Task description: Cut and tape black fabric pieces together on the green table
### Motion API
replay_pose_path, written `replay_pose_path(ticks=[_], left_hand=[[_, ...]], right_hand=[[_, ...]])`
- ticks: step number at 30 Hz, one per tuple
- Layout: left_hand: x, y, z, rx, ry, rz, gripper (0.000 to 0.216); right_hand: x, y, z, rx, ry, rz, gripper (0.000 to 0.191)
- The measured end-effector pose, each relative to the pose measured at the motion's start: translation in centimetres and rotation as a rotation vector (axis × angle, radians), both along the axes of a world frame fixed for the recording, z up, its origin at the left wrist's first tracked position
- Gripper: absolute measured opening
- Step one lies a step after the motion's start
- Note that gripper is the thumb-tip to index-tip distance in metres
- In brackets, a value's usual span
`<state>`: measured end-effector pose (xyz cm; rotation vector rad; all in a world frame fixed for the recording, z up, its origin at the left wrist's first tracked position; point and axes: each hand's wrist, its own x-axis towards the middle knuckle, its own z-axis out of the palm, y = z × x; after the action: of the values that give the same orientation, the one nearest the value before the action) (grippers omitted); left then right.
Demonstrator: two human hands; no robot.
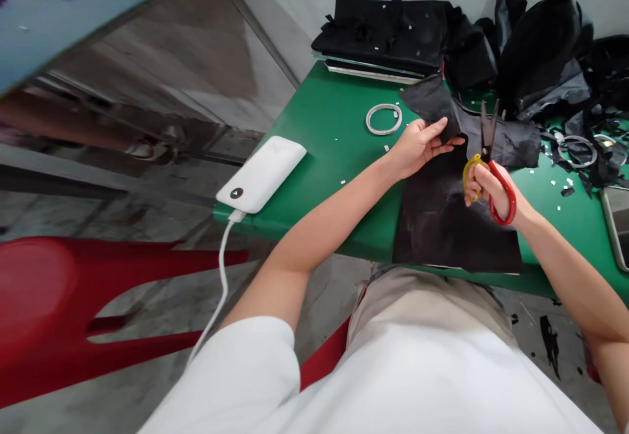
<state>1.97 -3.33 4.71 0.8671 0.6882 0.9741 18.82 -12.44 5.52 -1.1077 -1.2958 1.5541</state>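
Observation:
A black sheet of cloth lies on the green table and hangs over its near edge. My left hand pinches the sheet's upper left part, thumb on top, fingers closed on the cloth. My right hand grips scissors with one red and one yellow handle. Their blades point away from me, slightly apart, at the sheet's upper edge.
A white power bank with a white cable lies at the table's left corner. A white ring lies behind my left hand. Black cloth stacks and scraps fill the back and right. A red plastic chair stands at left.

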Motion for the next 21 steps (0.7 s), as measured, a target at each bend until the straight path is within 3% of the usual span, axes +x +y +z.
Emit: replay_pose_path(ticks=[4, 11, 21], left_hand=[[-0.15, 0.06, 0.32, -0.074, -0.046, 0.017, 0.021], [-0.21, 0.11, 0.72, -0.173, -0.086, 0.066, 0.025], [-0.24, 0.00, -0.11, -0.031, -0.046, -0.008, 0.020]], right_hand=[[-0.44, -0.35, -0.17, -0.158, 0.057, 0.145, 0.062], [-0.34, -0.46, 0.27, -0.238, 0.052, 0.165, 0.057], [-0.49, -0.18, 0.26, -0.254, 0.026, 0.138, 0.053]])
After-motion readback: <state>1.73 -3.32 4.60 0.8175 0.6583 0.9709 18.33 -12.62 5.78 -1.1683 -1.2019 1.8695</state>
